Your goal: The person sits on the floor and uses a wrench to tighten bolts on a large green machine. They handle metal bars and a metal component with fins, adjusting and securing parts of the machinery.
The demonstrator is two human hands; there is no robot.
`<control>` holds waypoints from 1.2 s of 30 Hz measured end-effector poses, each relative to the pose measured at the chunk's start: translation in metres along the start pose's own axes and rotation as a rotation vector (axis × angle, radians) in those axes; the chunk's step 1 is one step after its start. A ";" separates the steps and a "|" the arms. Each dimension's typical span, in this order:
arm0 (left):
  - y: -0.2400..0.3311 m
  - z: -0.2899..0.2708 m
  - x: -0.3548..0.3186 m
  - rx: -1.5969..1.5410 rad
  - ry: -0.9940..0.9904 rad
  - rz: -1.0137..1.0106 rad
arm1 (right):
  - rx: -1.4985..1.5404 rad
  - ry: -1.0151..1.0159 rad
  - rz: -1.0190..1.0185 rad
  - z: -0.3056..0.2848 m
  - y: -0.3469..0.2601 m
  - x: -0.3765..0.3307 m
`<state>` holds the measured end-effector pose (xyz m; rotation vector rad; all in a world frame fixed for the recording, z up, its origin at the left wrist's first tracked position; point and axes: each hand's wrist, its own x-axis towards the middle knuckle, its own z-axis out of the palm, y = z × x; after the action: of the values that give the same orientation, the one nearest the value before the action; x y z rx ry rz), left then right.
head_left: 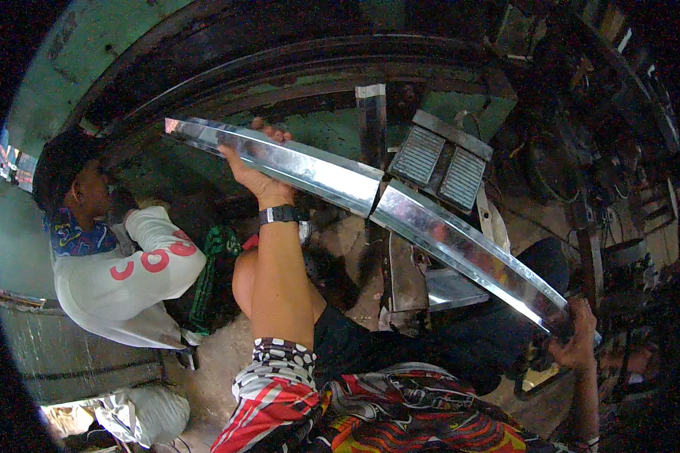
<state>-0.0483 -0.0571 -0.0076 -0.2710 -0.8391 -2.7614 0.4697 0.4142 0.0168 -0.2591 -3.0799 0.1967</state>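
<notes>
A long strip of shiny folded sheet metal [310, 162] slants across the view from upper left to lower right. A dark split crosses it near the middle, and a second shiny length [468, 249] carries on beyond; whether the two are joined I cannot tell. My left hand [261, 177], with a dark watch at the wrist, grips the left length from below, its fingertips showing over the far edge. Around the lower right end of the second length my right hand [576, 336] is closed. Behind the strip stands a metal box with two ribbed grey panels [438, 166].
A person in a white long-sleeved top [121, 272] crouches close on my left. A green metal wall [166, 162] runs behind the strip, with an upright metal piece [371, 124] before it. Dark equipment [559, 158] crowds the right. A white sack [147, 415] lies lower left.
</notes>
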 end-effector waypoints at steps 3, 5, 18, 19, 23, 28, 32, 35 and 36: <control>0.002 -0.007 0.002 -0.017 -0.005 -0.007 | -0.140 0.016 0.043 0.001 0.004 0.002; 0.000 -0.010 0.002 -0.059 0.012 -0.043 | -0.131 0.010 0.045 0.004 0.009 0.001; -0.004 -0.018 0.000 -0.090 0.037 -0.095 | -0.153 0.000 0.079 -0.004 0.010 0.011; -0.003 -0.017 -0.001 -0.087 0.049 -0.102 | -0.173 0.017 0.077 -0.003 0.011 0.011; 0.000 -0.008 -0.006 -0.039 0.152 -0.062 | -0.145 -0.018 0.056 -0.008 0.006 0.026; 0.005 -0.010 -0.007 -0.049 0.130 -0.056 | -0.140 0.019 -0.010 -0.001 0.021 0.031; 0.008 -0.009 -0.008 -0.032 0.125 -0.044 | -0.115 0.074 -0.099 0.004 0.028 0.035; 0.009 -0.008 -0.009 -0.025 0.168 -0.038 | -0.096 0.018 -0.038 -0.003 0.018 0.044; 0.009 -0.012 -0.008 -0.017 0.146 -0.040 | -0.097 -0.001 -0.015 -0.008 0.010 0.048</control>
<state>-0.0397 -0.0700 -0.0145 -0.0547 -0.7919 -2.7857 0.4244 0.4335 0.0249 -0.2399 -3.0960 0.0474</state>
